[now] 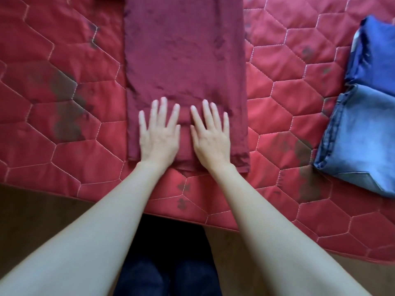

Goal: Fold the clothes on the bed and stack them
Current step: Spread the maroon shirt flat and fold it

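On a red quilted bed [64,86], a long maroon garment [183,56] lies centred, its near end likely mid-fold under 2 flat, open-fingered hands, left hand [159,135] beside right hand [211,137]; bare quilt either side, folded blue clothes [361,133] well right.

- A red quilted bedspread [64,67] covers the bed, stitched in hexagons, with dark blotches scattered over it.
- Brown floor [32,208] lies below the bedspread's near edge.
- The person's dark trousers [166,263] show below that edge, at centre.
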